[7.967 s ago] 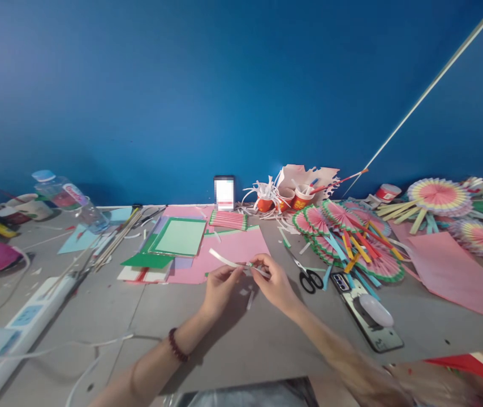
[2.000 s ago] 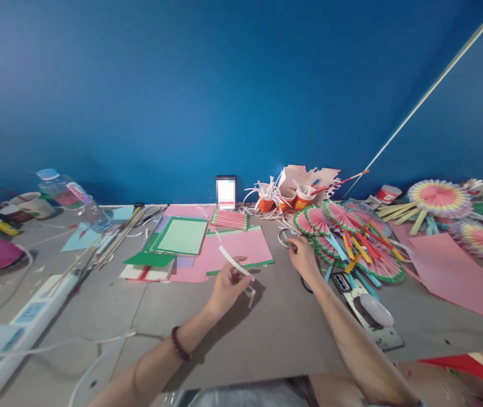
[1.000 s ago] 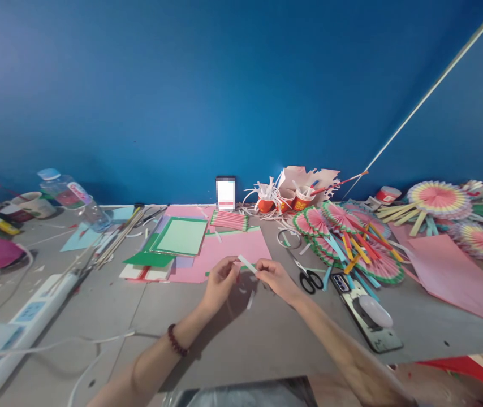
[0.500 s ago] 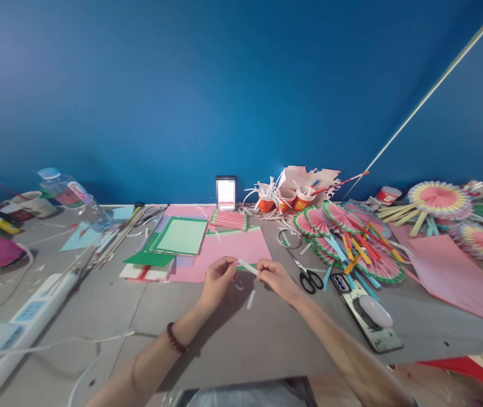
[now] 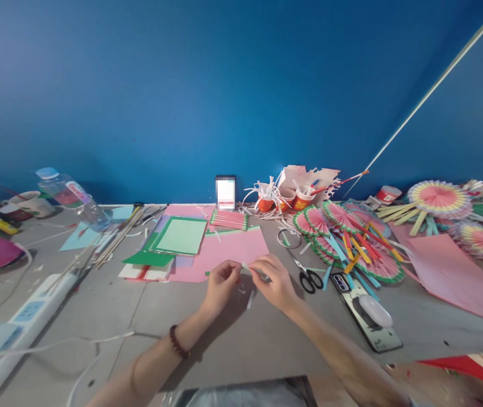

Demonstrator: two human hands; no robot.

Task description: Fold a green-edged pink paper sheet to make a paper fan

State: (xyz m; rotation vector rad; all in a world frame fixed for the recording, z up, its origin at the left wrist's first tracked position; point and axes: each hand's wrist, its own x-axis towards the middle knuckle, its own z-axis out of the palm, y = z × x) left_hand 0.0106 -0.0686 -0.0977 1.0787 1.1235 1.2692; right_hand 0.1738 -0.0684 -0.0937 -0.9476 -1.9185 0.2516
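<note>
My left hand and my right hand meet over the grey table, just in front of a pink paper sheet. Both pinch a short white paper strip between thumb and fingers, the strip mostly hidden by the fingertips. A dark bead bracelet is on my left wrist. Small white paper scraps lie on the table below the hands. Black-handled scissors rest right of my right hand, and a tape ring lies behind them.
Green and pink card stack lies behind left, folded paper fans and a phone to the right. Orange cups stand by the blue wall. A water bottle and a white power strip are at left.
Two seconds ago my right hand was out by the tape ring; it came back to the strip. Since then both hands have drawn closer together, covering more of the strip.
</note>
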